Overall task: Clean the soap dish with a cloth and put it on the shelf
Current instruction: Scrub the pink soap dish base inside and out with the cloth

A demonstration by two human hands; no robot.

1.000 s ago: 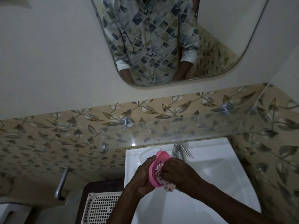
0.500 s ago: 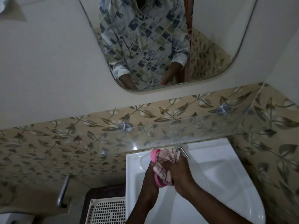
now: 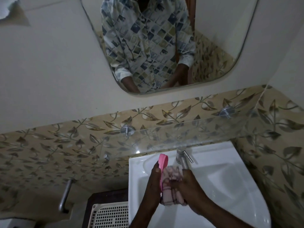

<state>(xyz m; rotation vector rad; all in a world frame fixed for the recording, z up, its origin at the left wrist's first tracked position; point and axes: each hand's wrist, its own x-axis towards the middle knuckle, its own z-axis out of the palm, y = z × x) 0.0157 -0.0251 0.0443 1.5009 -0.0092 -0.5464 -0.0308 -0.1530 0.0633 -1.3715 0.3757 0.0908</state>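
The pink soap dish [image 3: 163, 162] stands on edge over the white sink [image 3: 230, 175], held from the left by my left hand [image 3: 153, 183], thumb along its side. A pink checked cloth [image 3: 172, 186] is bunched against the dish's right face. My right hand [image 3: 190, 190] grips the cloth and presses it onto the dish; its fingers are mostly hidden in the folds. A glass shelf [image 3: 205, 132] runs along the leaf-patterned tile wall just above the sink, on two metal brackets.
A chrome tap [image 3: 182, 157] stands right behind the hands. A white perforated basket [image 3: 110, 214] sits left of the sink on a dark stand. A metal bar [image 3: 65, 196] juts from the wall at left. A mirror [image 3: 164, 46] hangs above.
The cloth has slid from the dish's top down its right face, baring the pink upper rim. Both hands sit slightly lower over the sink.
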